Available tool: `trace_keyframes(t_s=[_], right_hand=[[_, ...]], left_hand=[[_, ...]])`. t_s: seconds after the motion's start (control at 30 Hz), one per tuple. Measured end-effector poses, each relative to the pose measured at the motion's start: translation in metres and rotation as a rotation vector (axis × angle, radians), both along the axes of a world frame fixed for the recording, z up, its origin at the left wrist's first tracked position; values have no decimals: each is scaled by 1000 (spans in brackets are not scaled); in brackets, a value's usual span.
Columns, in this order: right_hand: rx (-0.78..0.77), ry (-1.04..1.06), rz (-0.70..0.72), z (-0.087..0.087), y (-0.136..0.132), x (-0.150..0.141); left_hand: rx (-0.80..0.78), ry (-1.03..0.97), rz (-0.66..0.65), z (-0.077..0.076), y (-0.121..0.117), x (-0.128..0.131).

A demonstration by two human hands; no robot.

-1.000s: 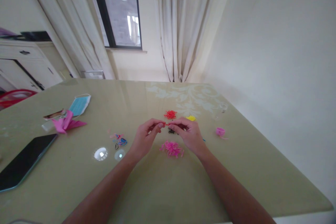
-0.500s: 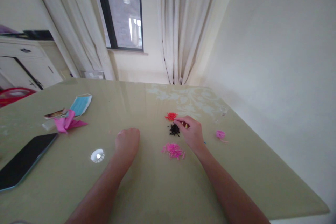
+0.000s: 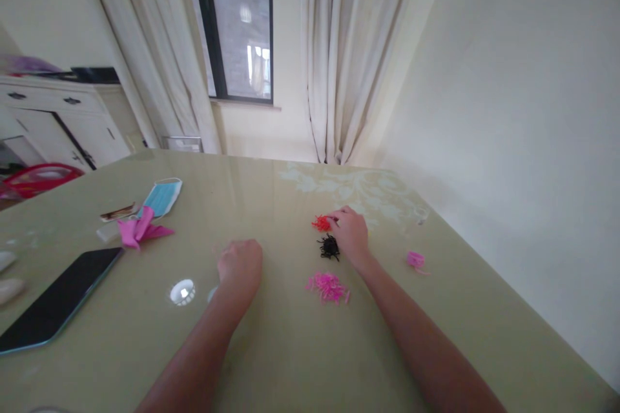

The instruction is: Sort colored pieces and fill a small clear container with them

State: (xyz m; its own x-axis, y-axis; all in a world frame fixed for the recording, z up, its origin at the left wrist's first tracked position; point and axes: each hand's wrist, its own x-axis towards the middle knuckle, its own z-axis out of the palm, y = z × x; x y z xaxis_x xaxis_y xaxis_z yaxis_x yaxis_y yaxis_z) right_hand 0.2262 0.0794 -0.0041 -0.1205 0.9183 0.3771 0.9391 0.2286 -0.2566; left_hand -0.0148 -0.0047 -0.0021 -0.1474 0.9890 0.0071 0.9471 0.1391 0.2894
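My right hand (image 3: 349, 232) reaches the right edge of a small pile of red rubber bands (image 3: 320, 223), thumb and fingertips pinched together there. Whatever is between those fingertips is too small to make out. Just in front of it lies a pile of black rubber bands (image 3: 329, 246), and closer to me a pile of pink rubber bands (image 3: 328, 288). My left hand (image 3: 241, 266) rests on the table to the left, back up with fingers curled under. Its fingertips and anything in them are hidden.
On the glossy table (image 3: 285, 348), a pink ring-shaped item (image 3: 415, 260) with a loose tail lies right. At left are a phone (image 3: 61, 300), a folded pink paper shape (image 3: 141, 230) and a blue face mask (image 3: 163, 197). A yellow bit (image 3: 369, 233) peeks out behind my right wrist.
My hands have parted from a red band stretched between them. The left went left and down over the mixed coloured bands; the right moved to the red pile. The view shifted slightly.
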Motion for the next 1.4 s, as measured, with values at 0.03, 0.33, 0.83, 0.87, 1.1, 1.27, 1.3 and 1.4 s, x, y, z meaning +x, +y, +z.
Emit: trace_keyframes(t_s=[0.03, 0.33, 0.83, 0.87, 1.1, 1.27, 1.3, 1.4], right_hand=[[-26, -18, -3, 2, 3, -2], [75, 92, 25, -4, -33, 25], [25, 608, 412, -6, -56, 3], [14, 628, 419, -5, -56, 3], [-219, 819, 413, -6, -57, -1], [-283, 894, 460, -5, -60, -2], [-287, 906, 467, -4, -60, -2], [-298, 932, 475, -4, -62, -2]], left_hand=[[-47, 79, 28, 1, 1, 0], [-95, 336, -37, 19, 0, 16], [234, -718, -367, -25, 19, 37], [251, -813, -373, -28, 19, 40], [425, -1005, -417, -23, 13, 44], [539, -925, -515, -14, 5, 48], [560, -894, -528, -12, 4, 48], [616, -809, -555, -8, 1, 48]])
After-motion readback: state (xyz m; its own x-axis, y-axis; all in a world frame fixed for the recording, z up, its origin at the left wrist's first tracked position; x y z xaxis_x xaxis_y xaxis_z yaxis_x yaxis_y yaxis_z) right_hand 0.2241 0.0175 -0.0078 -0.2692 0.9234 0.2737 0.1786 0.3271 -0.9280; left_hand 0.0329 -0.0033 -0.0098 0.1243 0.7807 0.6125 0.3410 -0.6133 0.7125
